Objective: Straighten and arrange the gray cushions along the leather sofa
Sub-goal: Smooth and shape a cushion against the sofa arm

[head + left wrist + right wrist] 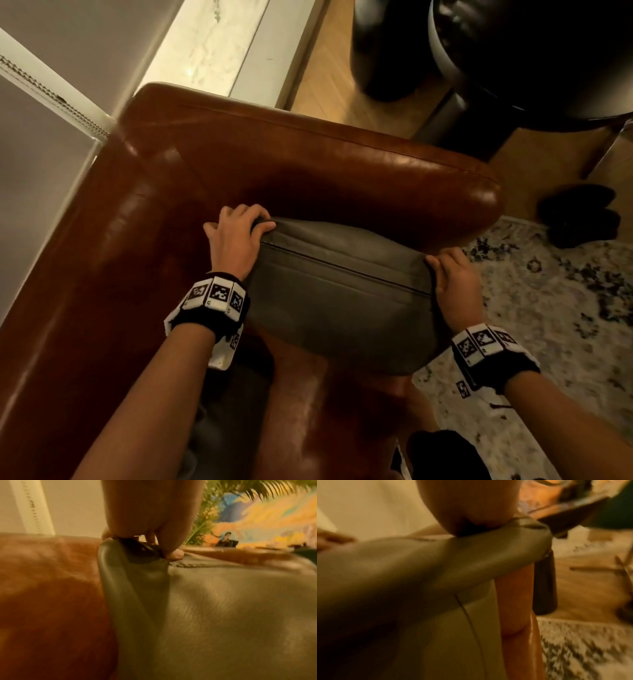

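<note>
A gray cushion (342, 294) stands on the brown leather sofa (274, 164), in the corner by the armrest. My left hand (236, 229) grips its top left corner, thumb on the near face and fingers curled over the edge. My right hand (452, 277) grips the top right corner. In the left wrist view the thumb pinches the cushion (223, 608) at its zip seam. The right wrist view shows my palm pressed onto the cushion (436, 568) corner, fingers hidden behind it.
A patterned rug (555, 308) lies to the right of the sofa, with dark shoes (579, 216) at its far edge. A dark round table (531, 58) stands beyond the armrest. A wall and a pale sill (212, 48) lie behind the sofa.
</note>
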A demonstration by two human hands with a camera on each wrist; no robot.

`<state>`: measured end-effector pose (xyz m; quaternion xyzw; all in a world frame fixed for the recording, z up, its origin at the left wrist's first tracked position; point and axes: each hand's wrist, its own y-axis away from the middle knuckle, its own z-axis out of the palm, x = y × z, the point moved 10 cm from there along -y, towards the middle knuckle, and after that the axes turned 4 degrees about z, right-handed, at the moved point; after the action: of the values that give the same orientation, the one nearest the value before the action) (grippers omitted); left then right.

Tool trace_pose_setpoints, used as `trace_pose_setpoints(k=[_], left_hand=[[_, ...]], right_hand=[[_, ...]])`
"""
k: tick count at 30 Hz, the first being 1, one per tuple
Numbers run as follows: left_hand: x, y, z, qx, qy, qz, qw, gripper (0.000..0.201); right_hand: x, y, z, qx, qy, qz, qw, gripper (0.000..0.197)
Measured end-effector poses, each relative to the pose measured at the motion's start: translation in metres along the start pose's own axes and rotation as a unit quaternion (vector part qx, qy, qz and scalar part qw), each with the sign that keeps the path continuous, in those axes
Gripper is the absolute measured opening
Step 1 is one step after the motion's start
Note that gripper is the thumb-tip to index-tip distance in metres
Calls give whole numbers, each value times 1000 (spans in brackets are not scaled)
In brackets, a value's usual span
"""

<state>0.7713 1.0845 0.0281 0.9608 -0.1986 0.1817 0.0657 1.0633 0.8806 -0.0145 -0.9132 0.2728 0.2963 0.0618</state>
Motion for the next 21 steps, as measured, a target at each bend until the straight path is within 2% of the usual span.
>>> trace_pose_setpoints(k=[3, 4, 6, 8, 11, 14, 16, 18, 20, 21], left_hand=[[3, -1, -1, 9, -13, 13, 1000, 15], [-1, -2, -3, 14, 7, 12, 1000, 15], [-14, -1, -6, 8, 60, 0, 998, 18], [-29, 1, -6, -20, 113, -37, 993, 26], [-45, -3, -11, -70, 134, -107, 983, 26], [-59, -13, -13, -58, 241, -167, 954, 25], [-61, -11, -8, -35, 261, -180, 948, 24], [-59, -5, 0, -10, 204, -166, 965, 19], [-54, 2, 3, 16, 172, -155, 973, 16], [-53, 3, 3, 32, 163, -148, 975, 15]], right_hand=[[3, 7, -4, -13, 19, 17, 1000, 32], [14, 15, -12, -10, 28, 55, 998, 37], [47, 37, -24, -17, -7, 175, 984, 56], [61, 51, -21, -48, -84, 234, 967, 65], [57, 50, -29, -26, -174, 236, 956, 42], [52, 47, -38, -4, -196, 224, 955, 35], [57, 46, -28, -17, -168, 236, 957, 32], [64, 49, -14, -28, -113, 260, 958, 31], [59, 49, -16, 0, -42, 265, 963, 31], [48, 49, -21, 26, 11, 243, 970, 32]])
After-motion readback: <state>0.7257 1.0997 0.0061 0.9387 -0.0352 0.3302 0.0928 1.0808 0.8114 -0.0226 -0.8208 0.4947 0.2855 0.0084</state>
